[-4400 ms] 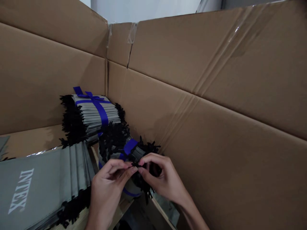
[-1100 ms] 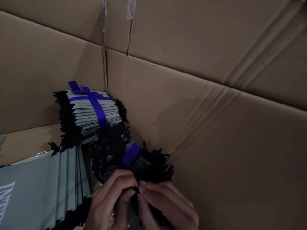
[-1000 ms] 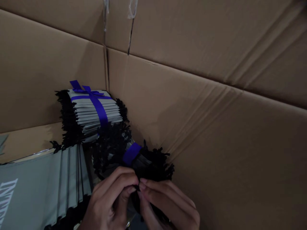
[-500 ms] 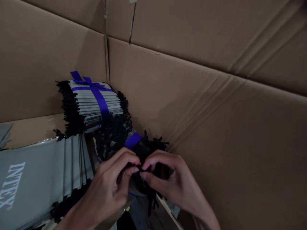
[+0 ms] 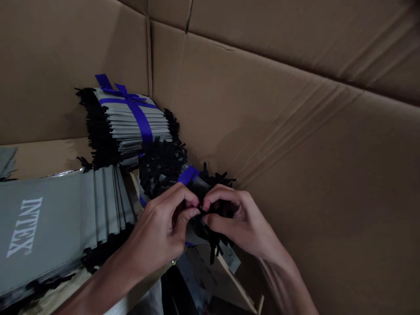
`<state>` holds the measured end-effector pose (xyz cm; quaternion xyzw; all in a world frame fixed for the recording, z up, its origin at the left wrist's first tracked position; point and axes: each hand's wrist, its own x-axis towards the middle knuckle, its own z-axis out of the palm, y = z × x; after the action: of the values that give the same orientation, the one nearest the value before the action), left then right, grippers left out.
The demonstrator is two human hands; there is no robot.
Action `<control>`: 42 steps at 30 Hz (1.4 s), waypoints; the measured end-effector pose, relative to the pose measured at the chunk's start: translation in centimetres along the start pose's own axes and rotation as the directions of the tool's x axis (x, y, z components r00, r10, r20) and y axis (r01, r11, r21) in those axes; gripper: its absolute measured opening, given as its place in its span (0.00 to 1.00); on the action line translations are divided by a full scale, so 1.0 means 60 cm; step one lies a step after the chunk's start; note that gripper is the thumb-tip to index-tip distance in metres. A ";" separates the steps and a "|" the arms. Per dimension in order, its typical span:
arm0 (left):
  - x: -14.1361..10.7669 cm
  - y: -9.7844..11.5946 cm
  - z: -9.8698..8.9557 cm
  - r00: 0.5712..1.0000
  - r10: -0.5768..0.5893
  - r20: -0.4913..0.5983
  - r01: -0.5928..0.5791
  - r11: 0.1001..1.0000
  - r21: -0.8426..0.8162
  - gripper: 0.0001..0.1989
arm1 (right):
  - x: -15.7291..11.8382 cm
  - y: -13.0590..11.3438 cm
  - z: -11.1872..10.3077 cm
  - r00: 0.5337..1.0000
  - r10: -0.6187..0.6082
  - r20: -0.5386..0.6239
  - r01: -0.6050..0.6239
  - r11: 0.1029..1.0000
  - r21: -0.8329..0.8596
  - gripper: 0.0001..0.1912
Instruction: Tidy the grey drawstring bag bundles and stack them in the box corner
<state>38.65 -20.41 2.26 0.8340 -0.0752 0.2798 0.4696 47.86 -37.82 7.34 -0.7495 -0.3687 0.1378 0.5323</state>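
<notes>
My left hand (image 5: pixel 164 218) and my right hand (image 5: pixel 238 214) meet fingertip to fingertip, each pinching thin black strips at the edge of a bundle. That bundle has black fringed ends (image 5: pixel 162 164) and a purple ribbon (image 5: pixel 189 175) round it; my hands cover part of it. Behind it lies another bundle of grey folded pieces (image 5: pixel 131 120) with black fringes, tied with a purple ribbon and bow. At the left is a stack of grey pieces (image 5: pixel 55 218) printed INTEX, with black fringe along its lower edge.
Tall brown cardboard walls (image 5: pixel 295 144) rise behind and at the right, meeting in a corner beyond the bundles. A wooden strip (image 5: pixel 234 280) slants below my hands. A grey piece (image 5: pixel 6 162) shows at the left edge.
The bundles and walls sit higher in view, as the camera has tipped down. My hands appear slightly higher and further right, still pinching at the black strips.
</notes>
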 end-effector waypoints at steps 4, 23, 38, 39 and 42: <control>-0.004 -0.004 0.005 1.000 -0.023 -0.012 0.022 0.999 -0.049 0.09 | -0.002 -0.001 0.002 0.999 -0.034 0.015 0.034 0.999 -0.019 0.09; -0.047 -0.004 0.041 0.933 0.022 -0.359 -0.087 0.983 -0.164 0.16 | -0.024 0.031 0.019 0.973 -0.173 -0.150 0.159 0.982 -0.102 0.10; -0.041 -0.017 0.017 0.980 0.166 -0.109 -0.156 0.983 0.095 0.15 | -0.038 0.034 0.042 0.887 -0.366 -0.283 0.311 0.925 -0.218 0.15; -0.041 -0.019 0.017 0.977 0.192 -0.091 -0.178 0.973 0.145 0.14 | -0.039 0.035 0.045 0.878 -0.375 -0.296 0.316 0.920 -0.230 0.16; -0.040 -0.027 0.015 0.960 0.279 -0.021 -0.265 0.932 0.246 0.14 | -0.042 0.039 0.053 0.843 -0.414 -0.343 0.335 0.904 -0.268 0.16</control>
<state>37.67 -20.62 -0.58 0.8581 -0.1422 0.3723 0.3236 45.17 -37.75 3.51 -0.7237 -0.4060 -0.1593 0.5349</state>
